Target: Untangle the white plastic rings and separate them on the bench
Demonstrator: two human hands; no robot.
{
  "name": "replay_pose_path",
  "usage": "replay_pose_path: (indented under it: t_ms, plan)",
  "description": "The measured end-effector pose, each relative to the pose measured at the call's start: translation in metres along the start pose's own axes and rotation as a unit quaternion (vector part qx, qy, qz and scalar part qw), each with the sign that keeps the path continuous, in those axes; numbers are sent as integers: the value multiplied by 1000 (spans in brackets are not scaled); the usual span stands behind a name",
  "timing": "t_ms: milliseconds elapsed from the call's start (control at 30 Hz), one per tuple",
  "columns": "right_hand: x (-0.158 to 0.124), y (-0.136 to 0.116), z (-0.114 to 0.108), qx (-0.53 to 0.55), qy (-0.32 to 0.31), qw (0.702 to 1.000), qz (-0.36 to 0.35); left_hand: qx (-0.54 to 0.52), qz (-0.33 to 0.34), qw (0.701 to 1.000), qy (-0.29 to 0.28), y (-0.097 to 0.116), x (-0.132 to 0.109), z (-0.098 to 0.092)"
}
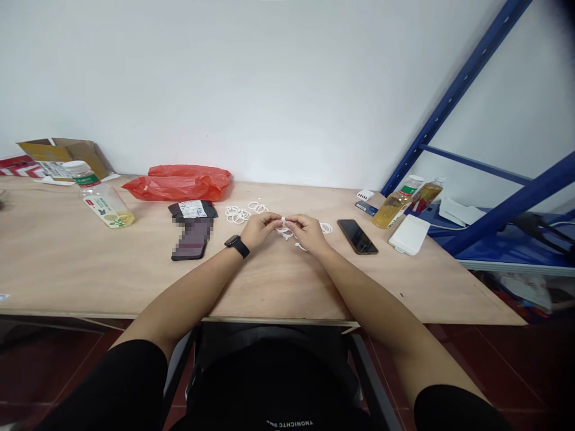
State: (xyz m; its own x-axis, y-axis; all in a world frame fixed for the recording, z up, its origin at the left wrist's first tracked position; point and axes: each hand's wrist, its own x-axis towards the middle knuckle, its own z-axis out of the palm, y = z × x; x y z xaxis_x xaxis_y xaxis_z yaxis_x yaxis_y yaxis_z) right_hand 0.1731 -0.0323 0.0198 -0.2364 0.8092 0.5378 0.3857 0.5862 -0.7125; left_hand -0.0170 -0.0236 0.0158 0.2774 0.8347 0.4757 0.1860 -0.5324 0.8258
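Observation:
My left hand (262, 228), with a black watch on its wrist, and my right hand (308, 232) meet over the middle of the table. Both pinch a small white piece (283, 221) between their fingertips; it looks like part of a white ring. Several white rings (237, 214) lie in a loose pile just left of and behind my left hand. More white rings (326, 228) lie beside my right hand, partly covered by it. Below the fingertips, another white ring (286, 234) rests on the wood.
A red plastic bag (179, 184), black packet (193, 209) and dark, partly blurred object (193, 239) lie left. One bottle (105, 203) stands far left. Right are a phone (357, 236), white case (409, 234) and a yellow-liquid bottle (395, 206). A blue metal frame (453, 90) rises beyond the table (278, 287).

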Motion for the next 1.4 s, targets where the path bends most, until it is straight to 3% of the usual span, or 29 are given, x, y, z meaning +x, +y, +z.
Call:
replay_pose_path:
  t_ms: [133,300,567,733,900,1133,1400]
  plan:
    - [-1,2,3,46,20,998,33,-21,9,1000,9,1,0,3]
    - [1,0,0,12,18,1000,19,0,23,999,22,5,-1,3]
    - [4,-7,-10,-85,-40,995,-45,144,62,988,-2,12,-3,0]
    - [5,-2,-12,-88,-67,992,-67,210,77,975,-18,13,-3,0]
    - [4,-2,-10,-82,-61,993,-55,190,81,978,-39,11,0,-3]
    - [4,-6,-3,-33,-28,999,16,120,85,989,-30,5,3,-7]
    - [3,-8,-6,-2,-33,999,21,94,91,991,-24,7,2,-6]
